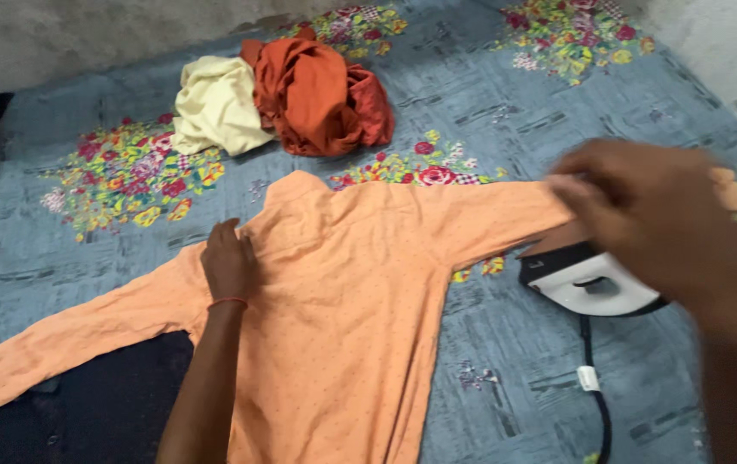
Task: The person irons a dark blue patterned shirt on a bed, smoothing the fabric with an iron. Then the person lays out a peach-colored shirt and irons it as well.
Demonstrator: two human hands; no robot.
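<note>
A peach-orange dotted shirt (351, 292) lies spread flat on a blue floral bedsheet (506, 103), sleeves out to both sides. My left hand (228, 262) presses flat on the shirt's shoulder near the collar, fingers together, with a thin red band at the wrist. My right hand (643, 206) is blurred over the far end of the shirt's right sleeve, fingers bent down onto the cloth; whether it pinches the sleeve is unclear. Just beneath it sits a white and black electric iron (587, 283), partly hidden by the hand.
A crumpled rust-orange garment (317, 90) and a pale yellow one (214, 107) are heaped at the back of the sheet. The iron's black cord (596, 395) runs toward the near edge. A dark cloth (85, 412) lies at the lower left. Grey walls border the bed.
</note>
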